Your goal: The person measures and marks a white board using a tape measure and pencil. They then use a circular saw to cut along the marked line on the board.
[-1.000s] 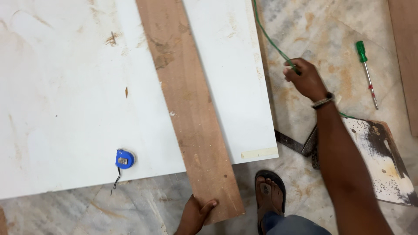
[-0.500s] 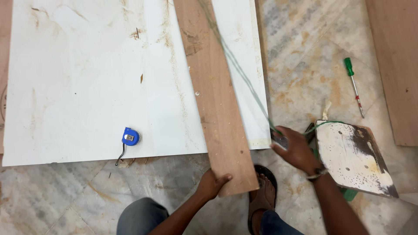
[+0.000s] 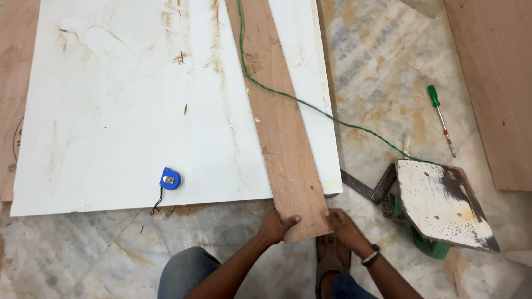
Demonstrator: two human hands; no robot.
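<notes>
Plank (image 3: 280, 127) of brown wood lies on the big white board (image 3: 127, 111), its long axis running away from the person and leaning a little left at the far end, with its near end sticking out past the board's front edge over the marble floor (image 3: 66, 249). Far left, a strip of brown plywood (image 3: 8, 99) shows beside the board. On the board's near edge sits a small blue tape measure (image 3: 170, 179), well apart from the plank. Now the hands: left hand (image 3: 277, 226) grips the plank's near left corner, fingers curled around the edge. Right hand (image 3: 342, 221) is closed on the near right corner, thumb on top. Both are equally close, one per corner, and the plank stretches straight ahead of them. A sandalled foot (image 3: 331, 257) is planted just under that end. A green cord (image 3: 310, 105) crosses the plank higher up and trails right to a paint-stained wooden stool (image 3: 443, 202); a metal square (image 3: 368, 185) lies just beside it. Further right, a green-handled screwdriver (image 3: 440, 119) rests on open floor, then a wooden panel (image 3: 493, 83). Open room lies on the left over the white board; the right side is crowded.
</notes>
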